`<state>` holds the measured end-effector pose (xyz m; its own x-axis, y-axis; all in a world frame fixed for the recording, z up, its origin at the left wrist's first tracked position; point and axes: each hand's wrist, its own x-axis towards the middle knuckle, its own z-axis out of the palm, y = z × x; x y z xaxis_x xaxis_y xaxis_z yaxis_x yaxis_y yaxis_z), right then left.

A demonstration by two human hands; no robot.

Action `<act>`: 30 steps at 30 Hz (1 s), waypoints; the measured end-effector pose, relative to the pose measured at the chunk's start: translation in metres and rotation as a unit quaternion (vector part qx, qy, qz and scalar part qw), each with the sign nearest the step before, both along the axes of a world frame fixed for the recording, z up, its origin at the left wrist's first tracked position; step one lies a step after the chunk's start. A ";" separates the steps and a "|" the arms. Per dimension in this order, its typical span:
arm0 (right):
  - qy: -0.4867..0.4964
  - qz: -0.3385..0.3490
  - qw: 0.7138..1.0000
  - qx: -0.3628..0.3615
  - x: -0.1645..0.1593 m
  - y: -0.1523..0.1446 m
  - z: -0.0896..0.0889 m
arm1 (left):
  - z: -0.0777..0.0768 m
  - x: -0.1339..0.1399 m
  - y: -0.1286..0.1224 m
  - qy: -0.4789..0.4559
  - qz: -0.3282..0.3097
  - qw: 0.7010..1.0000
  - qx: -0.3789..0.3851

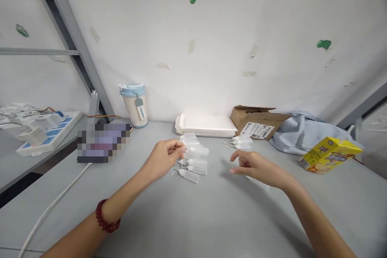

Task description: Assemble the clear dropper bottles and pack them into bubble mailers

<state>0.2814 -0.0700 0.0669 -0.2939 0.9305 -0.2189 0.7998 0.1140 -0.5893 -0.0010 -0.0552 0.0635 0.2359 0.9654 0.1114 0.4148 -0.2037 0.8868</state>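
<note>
My left hand (167, 156) is closed in a pinch, thumb against fingers, at the neck of a small translucent plastic bottle (200, 150) whose body points right. Around and below it lie several similar bottles (190, 175) in a loose column, with thin loops at their necks. My right hand (250, 165) hovers over the table to the right, its thumb and index finger apart with nothing visible between them. Partly hidden under that hand is another clear bottle (260, 184). Beyond the right hand, a few more bottles (242, 142) lie together.
At the back stand a lidded cup (134, 107), a white stack of flat boxes (208, 125) and an opened cardboard box (261, 125). A pale blue cloth (290, 133) and yellow box (328, 155) lie right. Left are a blurred phone (104, 143), its cable (60, 197) and a power strip (60, 131).
</note>
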 end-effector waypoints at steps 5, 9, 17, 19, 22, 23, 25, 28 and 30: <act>-0.132 -0.073 0.989 -0.005 0.016 0.006 -0.002 | -0.008 0.001 0.000 0.063 -0.003 0.997 0.042; -0.185 -0.110 0.977 0.008 0.024 0.009 -0.006 | -0.012 -0.003 0.004 0.120 -0.017 0.992 0.037; -0.201 -0.096 0.973 -0.053 0.028 0.007 -0.008 | -0.013 -0.006 0.007 0.167 -0.003 0.986 0.028; -0.201 -0.096 0.973 -0.055 0.027 0.007 -0.007 | -0.014 -0.007 0.008 0.168 0.011 0.985 0.028; -0.203 -0.087 0.974 -0.058 0.027 0.007 -0.007 | -0.015 -0.008 0.008 0.171 0.038 0.984 0.032; -0.203 -0.083 0.974 -0.059 0.026 0.007 -0.008 | -0.014 -0.008 0.008 0.170 0.045 0.984 0.035; -0.200 -0.071 0.975 -0.060 0.024 0.007 -0.009 | -0.012 -0.008 0.007 0.165 0.052 0.984 0.039; -0.187 -0.054 0.980 -0.050 0.018 0.005 -0.011 | -0.008 -0.006 0.003 0.162 0.057 0.984 0.038; -0.161 -0.037 0.986 -0.027 0.010 0.003 -0.011 | -0.006 -0.004 0.001 0.153 0.060 0.986 0.039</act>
